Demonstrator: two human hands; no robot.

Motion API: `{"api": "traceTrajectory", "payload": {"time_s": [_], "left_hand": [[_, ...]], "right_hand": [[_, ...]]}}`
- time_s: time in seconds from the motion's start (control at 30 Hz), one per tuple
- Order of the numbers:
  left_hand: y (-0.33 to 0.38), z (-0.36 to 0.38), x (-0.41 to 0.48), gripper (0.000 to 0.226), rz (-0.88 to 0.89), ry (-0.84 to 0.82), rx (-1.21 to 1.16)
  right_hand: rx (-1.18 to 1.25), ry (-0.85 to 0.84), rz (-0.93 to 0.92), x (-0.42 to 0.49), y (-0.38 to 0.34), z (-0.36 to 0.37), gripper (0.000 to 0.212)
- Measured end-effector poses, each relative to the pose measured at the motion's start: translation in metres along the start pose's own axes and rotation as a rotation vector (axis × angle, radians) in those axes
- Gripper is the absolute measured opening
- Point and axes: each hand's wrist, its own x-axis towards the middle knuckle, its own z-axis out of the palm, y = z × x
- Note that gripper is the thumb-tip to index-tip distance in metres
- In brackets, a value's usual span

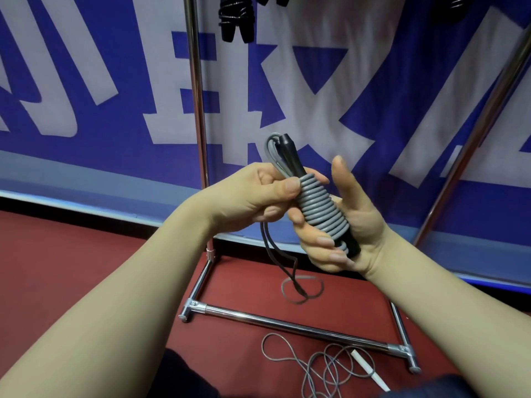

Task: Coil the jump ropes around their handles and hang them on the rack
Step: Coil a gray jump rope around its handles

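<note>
A grey jump rope (pixel 319 206) is coiled in tight turns around its black handles, whose tips stick up at the top. My right hand (pixel 342 225) cradles the lower half of the bundle, fingers curled under it and thumb raised. My left hand (pixel 258 196) pinches the upper coils between thumb and fingers. A thin dark cord (pixel 275 259) dangles from the bundle toward the floor. The chrome rack (pixel 196 110) stands right behind, with black coiled ropes (pixel 235 18) hanging from its top.
A loose grey rope with white handles (pixel 330 366) lies on the red floor in front of the rack's base bar (pixel 287 326). A small rope loop (pixel 301 288) lies inside the base. A blue-and-white banner (pixel 86 81) covers the wall behind.
</note>
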Motion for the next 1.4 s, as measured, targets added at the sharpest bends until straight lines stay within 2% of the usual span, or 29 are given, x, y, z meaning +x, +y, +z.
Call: {"api": "traceTrajectory", "payload": {"time_s": [0.07,0.17,0.27,0.37,0.47,0.67,0.77,0.93,1.0,1.1,1.23,1.33,1.4], "left_hand": [[-0.002,-0.002,-0.002,0.029,0.003,0.067,-0.052],[-0.002,0.001,-0.004,0.026,-0.035,0.242,0.013],[0.0,0.002,-0.004,0.039,-0.092,0.476,0.131],[-0.001,0.002,-0.002,0.051,-0.102,0.647,0.203],[-0.001,0.004,0.001,0.055,-0.122,0.768,0.303],[-0.006,0.026,0.011,0.063,-0.104,0.91,0.577],[-0.004,0.028,0.014,0.055,-0.149,0.822,0.486],[-0.005,0.004,0.001,0.03,-0.149,0.314,0.125],[-0.007,-0.001,-0.004,0.019,-0.152,0.198,0.035],[-0.005,-0.006,-0.007,0.015,-0.172,0.195,0.029],[0.002,-0.007,-0.008,0.027,-0.154,0.3,0.174],[0.003,-0.004,-0.006,0.032,-0.117,0.347,0.171],[0.003,-0.003,-0.005,0.024,-0.074,0.354,0.128]], "right_hand": [[-0.029,0.074,0.01,-0.001,-0.002,-0.001,0.065],[-0.236,0.39,0.044,0.0,-0.002,0.008,0.071],[-0.419,0.658,-0.038,0.009,0.0,0.017,0.06],[-0.463,0.752,-0.195,0.017,0.002,0.018,0.047],[-0.54,0.84,-0.26,0.02,0.005,0.014,0.033],[-0.457,0.871,-0.243,0.021,0.011,0.007,0.055],[-0.439,0.876,-0.261,0.021,0.01,0.007,0.058],[-0.523,0.832,-0.201,0.011,0.001,0.003,0.065],[-0.585,0.819,-0.195,0.007,0.0,0.0,0.066],[-0.616,0.847,-0.161,0.005,-0.001,-0.002,0.062],[-0.54,0.839,-0.17,0.002,-0.003,0.0,0.058],[-0.408,0.753,-0.186,-0.002,-0.007,0.005,0.059],[-0.319,0.652,-0.162,-0.003,-0.008,0.009,0.063]]}}
